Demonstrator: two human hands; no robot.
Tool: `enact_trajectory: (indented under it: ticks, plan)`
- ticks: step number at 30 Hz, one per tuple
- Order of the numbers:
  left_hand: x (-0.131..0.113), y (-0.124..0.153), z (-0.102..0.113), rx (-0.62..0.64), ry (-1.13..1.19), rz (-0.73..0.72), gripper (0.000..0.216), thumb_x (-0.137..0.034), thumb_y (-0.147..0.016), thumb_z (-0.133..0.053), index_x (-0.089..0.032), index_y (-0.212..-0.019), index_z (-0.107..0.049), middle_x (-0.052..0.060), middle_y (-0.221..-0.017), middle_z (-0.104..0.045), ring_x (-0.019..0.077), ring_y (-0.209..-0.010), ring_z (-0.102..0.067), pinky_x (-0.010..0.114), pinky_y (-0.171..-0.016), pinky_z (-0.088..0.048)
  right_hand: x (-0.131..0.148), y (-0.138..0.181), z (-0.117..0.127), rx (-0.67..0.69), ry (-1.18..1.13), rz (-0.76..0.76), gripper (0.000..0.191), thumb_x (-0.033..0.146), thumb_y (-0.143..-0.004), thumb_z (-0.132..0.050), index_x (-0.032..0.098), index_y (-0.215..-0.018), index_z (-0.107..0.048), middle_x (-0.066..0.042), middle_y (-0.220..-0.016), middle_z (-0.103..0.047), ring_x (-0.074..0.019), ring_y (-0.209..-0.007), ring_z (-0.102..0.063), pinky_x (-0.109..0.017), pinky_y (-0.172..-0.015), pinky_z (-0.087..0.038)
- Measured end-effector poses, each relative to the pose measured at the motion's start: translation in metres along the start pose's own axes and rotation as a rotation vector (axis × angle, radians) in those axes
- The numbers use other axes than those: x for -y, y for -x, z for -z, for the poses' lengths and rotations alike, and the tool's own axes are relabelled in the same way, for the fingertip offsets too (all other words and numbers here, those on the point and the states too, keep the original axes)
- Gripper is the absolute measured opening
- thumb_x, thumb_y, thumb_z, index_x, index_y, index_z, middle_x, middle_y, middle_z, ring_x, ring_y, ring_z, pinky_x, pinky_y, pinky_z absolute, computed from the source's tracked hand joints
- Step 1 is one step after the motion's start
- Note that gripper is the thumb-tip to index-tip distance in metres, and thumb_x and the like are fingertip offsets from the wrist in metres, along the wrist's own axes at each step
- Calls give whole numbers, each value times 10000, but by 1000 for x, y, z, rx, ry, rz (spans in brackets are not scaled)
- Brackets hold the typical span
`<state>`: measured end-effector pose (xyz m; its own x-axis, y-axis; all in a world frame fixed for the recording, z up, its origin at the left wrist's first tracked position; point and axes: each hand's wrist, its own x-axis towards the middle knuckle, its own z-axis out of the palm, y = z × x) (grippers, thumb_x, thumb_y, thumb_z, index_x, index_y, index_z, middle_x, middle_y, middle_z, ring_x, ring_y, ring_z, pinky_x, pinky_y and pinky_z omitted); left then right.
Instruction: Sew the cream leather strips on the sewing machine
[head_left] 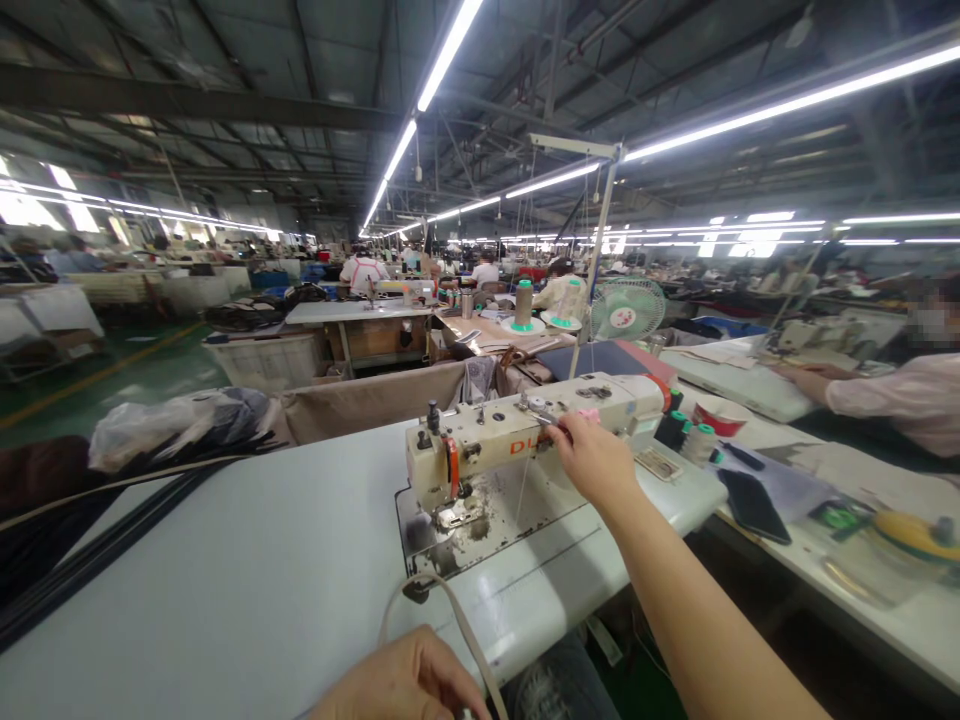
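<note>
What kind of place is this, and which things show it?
Most likely a sewing factory floor: a sewing machine sits on the table, thread cones stand behind it, and further work tables with people stretch away under strip lights.

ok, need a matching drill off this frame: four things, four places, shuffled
Things
1. right hand
2. left hand
3. green fan
4. black flat case

Places
A. beyond the sewing machine, further back
B. at the near table edge, by a pale strap
C. on top of the sewing machine's arm
D. lying on the right-hand table

Pairs: 1-C, 2-B, 3-A, 4-D
</note>
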<state>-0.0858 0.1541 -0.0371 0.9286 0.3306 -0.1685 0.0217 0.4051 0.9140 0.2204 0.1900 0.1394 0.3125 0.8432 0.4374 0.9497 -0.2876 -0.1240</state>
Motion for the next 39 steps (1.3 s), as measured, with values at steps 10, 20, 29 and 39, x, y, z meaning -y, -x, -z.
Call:
enact_trajectory:
  ticks: [10, 20, 29, 39]
  plan:
    - [-11, 0, -8, 22, 130, -28, 577, -540, -602, -913, -109, -968, -800, 162, -910, -749, 236, -754, -693, 282, -729, -523, 7, -10, 2, 31, -101, -67, 354, 398, -996, -381, 176, -963, -656, -175, -1010, -715, -307, -941, -644, -350, -727, -402]
    - [-15, -2, -5, -249, 374, -394, 398, -355, -717, -896, -120, -1015, -773, 124, -898, -723, 178, -802, -662, 246, -764, -522, 44, 95, -28, 656, -1010, -2, 553, 701, -781, -584, 190, -985, -640, 58, -634, -406, -120, -571, -382, -245, -547, -312]
    - [-13, -10, 3, -595, 549, -537, 349, -281, -784, -851, -132, -1081, -744, 112, -1026, -726, 194, -940, -689, 274, -891, -556, 23, 152, -68, 937, -1269, -276, 519, 738, -818, -457, 258, -640, -366, 122, -528, -228, -78, -431, -176, -230, -411, -187]
    - [-18, -19, 2, -656, 583, -434, 338, -254, -830, -810, -83, -1109, -726, 154, -1102, -715, 202, -1001, -682, 273, -927, -547, -72, 122, -54, 276, -277, -372, 398, 460, -955, -361, 165, -1139, -555, -171, -979, -674, -290, -830, -616, -346, -660, -332]
